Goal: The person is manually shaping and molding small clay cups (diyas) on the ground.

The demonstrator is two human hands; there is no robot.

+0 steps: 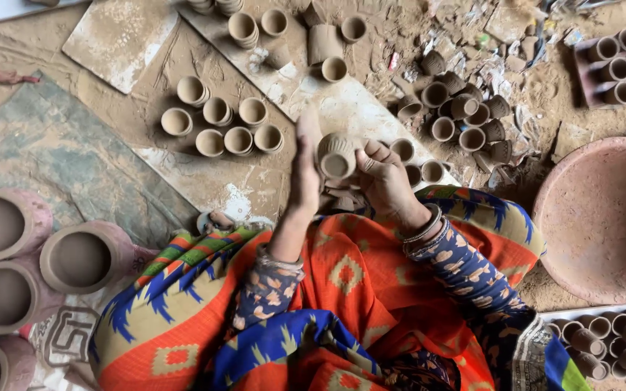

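Two bare hands at the middle of the view, over a lap in bright orange, blue and yellow patterned cloth. Between them, one small, unfired grey-brown clay cup (337, 155), mouth turned towards the camera, raised above the dusty ground. Left hand (306, 168) flat and upright against the cup's left side, fingers straight and pressed together, pointing away from the body. Right hand (384, 174) curled round the cup's right side, fingertips (368, 154) bent onto its wall near the rim; thumb hidden, so grip beneath impossible to tell. Just beyond the hands, seven similar small clay cups (220, 124) in a loose cluster on a pale, dust-covered flat board (204, 170). Further right, a jumbled heap of darker small clay cups (465, 116) among scraps. At the right edge, a large, shallow reddish clay bowl (603, 217). At lower left, several wide round clay pots (77, 257), mouths up.
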